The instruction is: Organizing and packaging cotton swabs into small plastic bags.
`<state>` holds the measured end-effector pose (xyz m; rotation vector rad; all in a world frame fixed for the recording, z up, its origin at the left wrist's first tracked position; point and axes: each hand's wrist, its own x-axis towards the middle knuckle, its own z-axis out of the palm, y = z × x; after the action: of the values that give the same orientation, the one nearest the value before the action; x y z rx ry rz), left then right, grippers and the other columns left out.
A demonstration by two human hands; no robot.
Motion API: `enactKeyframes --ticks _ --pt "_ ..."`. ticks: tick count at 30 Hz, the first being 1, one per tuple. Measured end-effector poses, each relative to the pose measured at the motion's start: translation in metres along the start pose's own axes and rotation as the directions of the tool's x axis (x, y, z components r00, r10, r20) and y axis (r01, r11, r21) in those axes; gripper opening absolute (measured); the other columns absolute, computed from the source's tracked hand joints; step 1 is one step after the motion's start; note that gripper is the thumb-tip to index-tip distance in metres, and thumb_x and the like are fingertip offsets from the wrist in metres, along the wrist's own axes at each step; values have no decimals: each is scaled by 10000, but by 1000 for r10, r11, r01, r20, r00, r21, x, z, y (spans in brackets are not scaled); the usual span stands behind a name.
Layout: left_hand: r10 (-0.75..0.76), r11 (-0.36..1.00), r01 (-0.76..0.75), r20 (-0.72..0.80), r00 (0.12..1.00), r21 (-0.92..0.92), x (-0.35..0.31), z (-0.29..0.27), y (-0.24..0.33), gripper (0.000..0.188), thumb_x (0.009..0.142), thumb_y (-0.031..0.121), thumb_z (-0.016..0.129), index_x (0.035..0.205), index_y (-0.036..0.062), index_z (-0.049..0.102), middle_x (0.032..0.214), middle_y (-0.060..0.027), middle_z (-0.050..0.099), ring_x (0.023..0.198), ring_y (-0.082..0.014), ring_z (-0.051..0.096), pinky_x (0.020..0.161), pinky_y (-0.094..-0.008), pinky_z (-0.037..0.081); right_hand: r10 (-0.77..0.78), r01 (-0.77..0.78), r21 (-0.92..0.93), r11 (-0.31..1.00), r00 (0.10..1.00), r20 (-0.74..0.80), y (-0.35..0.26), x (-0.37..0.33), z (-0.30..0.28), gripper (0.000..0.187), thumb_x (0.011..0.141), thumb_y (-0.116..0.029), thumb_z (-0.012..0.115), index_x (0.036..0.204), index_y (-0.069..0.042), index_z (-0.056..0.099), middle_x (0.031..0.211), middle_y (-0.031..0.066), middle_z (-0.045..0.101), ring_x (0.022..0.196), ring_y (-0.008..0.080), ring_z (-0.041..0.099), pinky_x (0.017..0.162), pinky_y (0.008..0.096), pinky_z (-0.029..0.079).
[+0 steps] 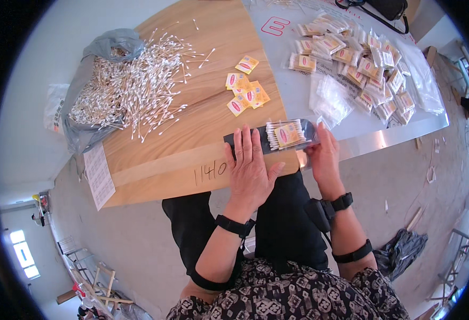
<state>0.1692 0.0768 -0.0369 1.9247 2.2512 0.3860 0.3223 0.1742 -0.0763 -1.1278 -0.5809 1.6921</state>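
A row of cotton swabs (270,137) with a yellow card (288,134) on top lies on a dark flat strip (261,140) at the table's front edge. Clear plastic seems to cover the strip's right end. My left hand (249,168) rests flat, fingers stretched out, across the strip's left part, just left of the swabs. At the right end, my right hand (324,154) has its fingers bent together on the edge of a clear plastic bag (310,140); its fingertips are partly hidden.
Loose cotton swabs (149,80) spill from a grey plastic bag (77,125) at the left. Several yellow cards (250,95) lie mid-table. Packed swab bags (370,68) are heaped at the far right, beside empty clear bags (330,98). A paper sheet (99,176) hangs over the left edge.
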Motion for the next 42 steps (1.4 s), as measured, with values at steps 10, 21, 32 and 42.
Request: enactKeyframes --ticks 10,21,32,42 --pt "-25 999 24 21 999 48 8 4 13 871 908 528 502 1449 -92 217 1554 -266 121 1455 -403 69 1147 -568 65 16 -21 97 995 999 45 10 -11 5 222 964 -250 588 809 -91 587 663 -66 484 579 32 370 530 209 297" --pt "-2 999 1 7 1000 41 4 9 21 883 904 544 497 1441 -105 229 1552 -269 130 1454 -403 83 1138 -584 67 70 -80 112 990 993 94 12 -17 -2 240 933 -202 641 734 -79 585 658 -23 523 543 62 420 491 216 314" --pt "-23 998 21 30 999 65 9 6 23 889 892 541 516 1429 -119 259 1555 -247 157 1465 -373 79 1133 -591 64 122 -127 113 986 991 49 8 -18 -2 227 917 -188 658 733 -74 591 637 -4 562 501 54 431 455 210 320" --pt "-31 999 31 -4 1000 35 1 4 16 894 903 557 489 1432 -121 241 1558 -250 141 1465 -373 74 1131 -596 52 179 -182 203 962 983 35 5 -12 -5 211 905 -159 665 730 -79 579 634 -6 543 514 63 436 451 219 313"
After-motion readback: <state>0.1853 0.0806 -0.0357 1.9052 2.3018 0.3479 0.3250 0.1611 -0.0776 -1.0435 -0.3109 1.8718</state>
